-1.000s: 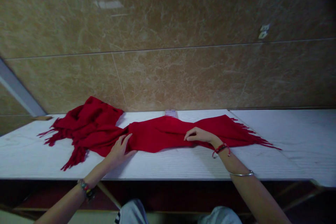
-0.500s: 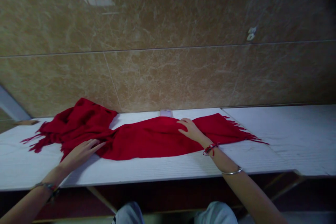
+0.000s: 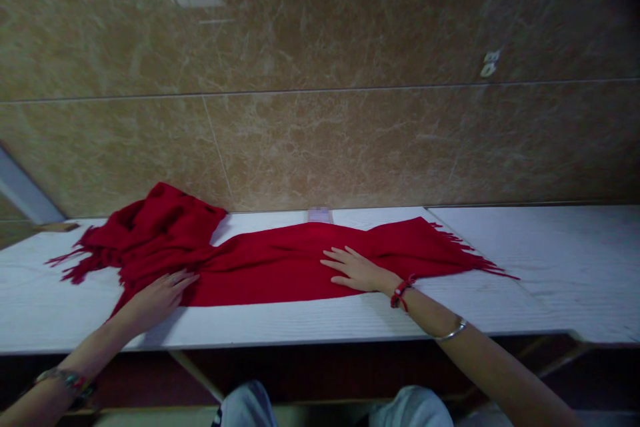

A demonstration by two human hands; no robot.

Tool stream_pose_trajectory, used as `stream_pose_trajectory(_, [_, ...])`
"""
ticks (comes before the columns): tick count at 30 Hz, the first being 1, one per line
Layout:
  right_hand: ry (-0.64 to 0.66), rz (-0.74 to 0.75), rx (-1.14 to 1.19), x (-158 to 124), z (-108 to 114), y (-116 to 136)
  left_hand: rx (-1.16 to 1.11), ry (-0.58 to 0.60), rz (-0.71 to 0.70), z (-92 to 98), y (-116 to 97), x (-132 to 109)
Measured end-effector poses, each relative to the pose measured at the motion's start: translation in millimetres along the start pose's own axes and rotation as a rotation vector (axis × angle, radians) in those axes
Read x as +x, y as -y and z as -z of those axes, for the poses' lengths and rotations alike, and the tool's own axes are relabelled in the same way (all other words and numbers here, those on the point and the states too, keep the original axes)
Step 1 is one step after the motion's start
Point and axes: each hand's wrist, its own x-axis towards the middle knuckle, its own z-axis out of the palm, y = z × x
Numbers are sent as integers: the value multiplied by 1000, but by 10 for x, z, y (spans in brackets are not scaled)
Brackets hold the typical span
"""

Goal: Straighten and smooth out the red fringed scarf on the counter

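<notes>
A red fringed scarf (image 3: 280, 260) lies lengthwise on the white tabletop. Its right part is spread fairly flat, with the fringe pointing right, while the left part is bunched in a rumpled heap. My right hand (image 3: 357, 270) rests palm down on the flat part, fingers spread. At the lower edge of the bunched part, my left hand (image 3: 163, 297) lies on the cloth with its fingers stretched out; its fingertips touch the scarf near the folds.
Behind the white table (image 3: 560, 267) stands a brown marbled tile wall (image 3: 320, 140). A small pale label (image 3: 319, 215) sits at the table's back edge, partly behind the scarf. At the far left is a small wooden piece (image 3: 57, 227). My knees (image 3: 247, 403) are below the front edge.
My right hand has come down and left across the scarf, its fingers now more spread. The near edge of the cloth lies straighter, and my left hand has shifted slightly toward me.
</notes>
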Motion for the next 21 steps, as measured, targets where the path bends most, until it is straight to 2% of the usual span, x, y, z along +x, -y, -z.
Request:
stream_pose_trajectory(2, [-4,-4,2,-6,1,-5,12,-27,10,143,-122,35])
stream_pose_trajectory(4, [-22,2,8,-3,-3,-9,2,-101,-1,306,-389,211])
stream_pose_trajectory(7, [-112,7,2,24,-10,-53,-49,-232,-31,471,-855,658])
stream_pose_trajectory(9, [-230,-36,-25,48,-14,-134,-108,-269,-13,479,-1102,974])
stream_pose_trajectory(10, [-299,-81,-46,57,-17,-190,-143,-243,-11,452,-1198,1114])
stream_pose_trajectory(12, [-418,-205,-94,62,-23,-320,-225,-103,35,355,-1339,1333])
stream_pose_trajectory(15, [-467,-369,-162,45,-42,-496,-310,129,176,187,-1436,1511])
stream_pose_trajectory(18, [-417,-455,-208,42,-62,-566,-362,191,243,99,-1407,1591])
stream_pose_trajectory(21, [-396,-526,-227,84,-62,-538,-416,186,211,121,-1292,1704])
